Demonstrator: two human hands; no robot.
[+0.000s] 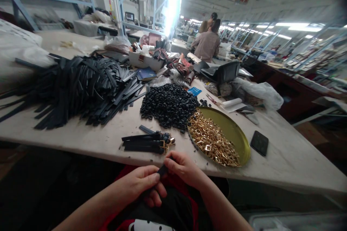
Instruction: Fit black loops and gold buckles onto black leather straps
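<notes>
Over my lap, just off the table's front edge, both hands hold one short black strap (162, 170). My left hand (148, 184) pinches it between thumb and fingers. The fingers of my right hand (180, 168) are closed on its upper end, and they hide that end. Behind my hands lies a small stack of black straps with gold buckles (146, 144). A heap of small black loops (168, 106) sits beyond that stack. To the right, a round gold-coloured tray (238, 133) holds a pile of gold buckles (211, 139).
A large heap of loose black straps (81, 86) covers the table's left side. A dark phone (259, 143) lies right of the tray. Farther back are red-handled pliers (213, 99), a blue packet (194, 91), plastic bags (260, 92) and scraps. A person (207, 43) faces away in the background.
</notes>
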